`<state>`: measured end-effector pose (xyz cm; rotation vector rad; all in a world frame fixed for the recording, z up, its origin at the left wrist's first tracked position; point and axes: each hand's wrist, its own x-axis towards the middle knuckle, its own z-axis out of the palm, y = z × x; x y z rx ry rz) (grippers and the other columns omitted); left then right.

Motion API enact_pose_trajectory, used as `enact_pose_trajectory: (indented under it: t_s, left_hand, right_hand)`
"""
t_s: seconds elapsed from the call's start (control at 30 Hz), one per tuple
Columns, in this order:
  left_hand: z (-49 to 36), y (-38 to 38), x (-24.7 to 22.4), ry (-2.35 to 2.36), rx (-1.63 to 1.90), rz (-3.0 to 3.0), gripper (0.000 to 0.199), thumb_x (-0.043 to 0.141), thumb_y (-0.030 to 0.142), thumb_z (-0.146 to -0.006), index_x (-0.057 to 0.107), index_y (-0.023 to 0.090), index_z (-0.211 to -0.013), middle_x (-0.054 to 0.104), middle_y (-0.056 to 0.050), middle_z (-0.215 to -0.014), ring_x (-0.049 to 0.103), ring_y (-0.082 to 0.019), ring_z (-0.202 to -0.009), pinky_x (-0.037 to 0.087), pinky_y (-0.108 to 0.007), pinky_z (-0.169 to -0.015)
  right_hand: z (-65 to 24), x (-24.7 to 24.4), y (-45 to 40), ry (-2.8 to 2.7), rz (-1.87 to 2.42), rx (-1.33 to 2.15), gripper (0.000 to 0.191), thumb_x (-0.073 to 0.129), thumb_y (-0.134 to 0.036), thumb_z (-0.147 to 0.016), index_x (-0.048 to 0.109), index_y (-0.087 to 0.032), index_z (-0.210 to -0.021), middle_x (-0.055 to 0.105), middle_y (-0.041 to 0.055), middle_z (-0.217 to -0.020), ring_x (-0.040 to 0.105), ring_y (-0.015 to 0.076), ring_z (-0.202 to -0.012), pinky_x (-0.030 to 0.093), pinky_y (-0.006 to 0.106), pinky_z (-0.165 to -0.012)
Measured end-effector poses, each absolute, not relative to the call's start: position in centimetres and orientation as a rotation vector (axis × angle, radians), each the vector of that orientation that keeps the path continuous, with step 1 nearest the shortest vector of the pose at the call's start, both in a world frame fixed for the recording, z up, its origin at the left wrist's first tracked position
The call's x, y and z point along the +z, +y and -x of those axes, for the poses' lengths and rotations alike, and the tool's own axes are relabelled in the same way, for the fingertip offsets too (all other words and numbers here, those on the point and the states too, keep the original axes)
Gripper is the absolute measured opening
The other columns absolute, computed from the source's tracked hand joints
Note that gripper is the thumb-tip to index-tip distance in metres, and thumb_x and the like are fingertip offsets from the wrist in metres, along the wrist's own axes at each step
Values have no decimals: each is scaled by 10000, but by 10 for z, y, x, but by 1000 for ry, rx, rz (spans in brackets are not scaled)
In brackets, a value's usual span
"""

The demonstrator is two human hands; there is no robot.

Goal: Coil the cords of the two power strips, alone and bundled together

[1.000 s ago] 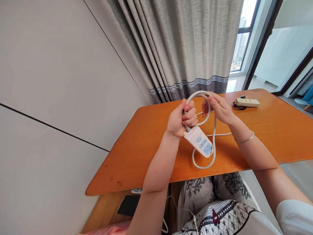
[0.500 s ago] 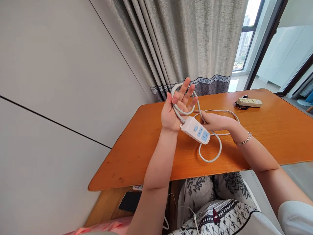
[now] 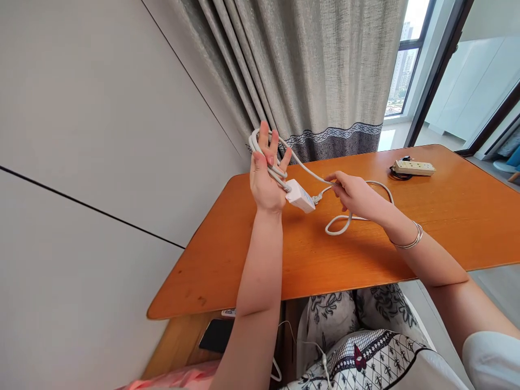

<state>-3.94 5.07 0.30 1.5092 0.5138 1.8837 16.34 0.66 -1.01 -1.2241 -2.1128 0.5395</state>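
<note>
Raised over the table, my left hand holds loops of a white power cord, thumb and index finger closed on them while the other fingers point up. From those loops hangs a small white power strip, tilted, its blue socket face mostly turned away. What looks like the cord's plug shows just beside the strip. My right hand pinches the white cord to the right of the strip, and a stretch runs taut between both hands. Slack cord lies in a loop below my right hand.
A second, cream power strip with a black cord rests at the far right of the orange wooden table. Grey curtains hang behind, and a pale wall borders the left. A dark phone lies on a lower surface.
My left hand has moved left and turned with the loops, swinging the power strip left and rotating its face away. My right hand has drawn apart from it, stretching the cord between them.
</note>
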Motion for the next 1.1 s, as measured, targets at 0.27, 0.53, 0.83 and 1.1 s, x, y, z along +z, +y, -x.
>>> enact_pose_trajectory:
  t_s: [0.27, 0.53, 0.83, 1.1]
  left_hand:
    - [27, 44, -1, 501, 1727, -1530, 508, 559, 687, -909, 535, 207, -744, 556, -56, -1535, 591, -289, -1365, 534, -382, -1043]
    - [16, 27, -1, 580, 1239, -1604, 560, 665, 726, -804, 496, 196, -740, 768, -56, -908, 633, -95, -488, 464, -201, -443]
    - [10, 20, 0, 455, 792, -1228, 462, 465, 510, -1022, 433, 200, -681, 362, 90, -357, 170, -35, -229, 187, -153, -305]
    - [2, 19, 4, 449, 700, -1040, 471, 294, 421, -1081, 426, 196, -688, 359, 83, -358, 136, -37, -221, 173, -137, -296]
  right_hand:
    - [-163, -3, -8, -2170, 880, 530, 263, 538, -185, -943, 733, -135, -1112, 775, 85, -954, 670, 150, -775, 492, 280, -740]
    - [-176, 3, -8, -2192, 607, 405, 238, 543, -276, -986, 744, -174, -1063, 752, 55, -869, 609, 125, -696, 464, 256, -685]
    - [-194, 12, 5, -2060, 758, 65, 319, 676, -424, -935, 683, -210, -1172, 674, 97, -1045, 634, 224, -977, 547, 348, -816]
    - [-205, 18, 6, -2217, 791, 388, 422, 604, -332, -964, 623, -175, -1355, 738, 108, -1115, 683, 201, -954, 557, 338, -837]
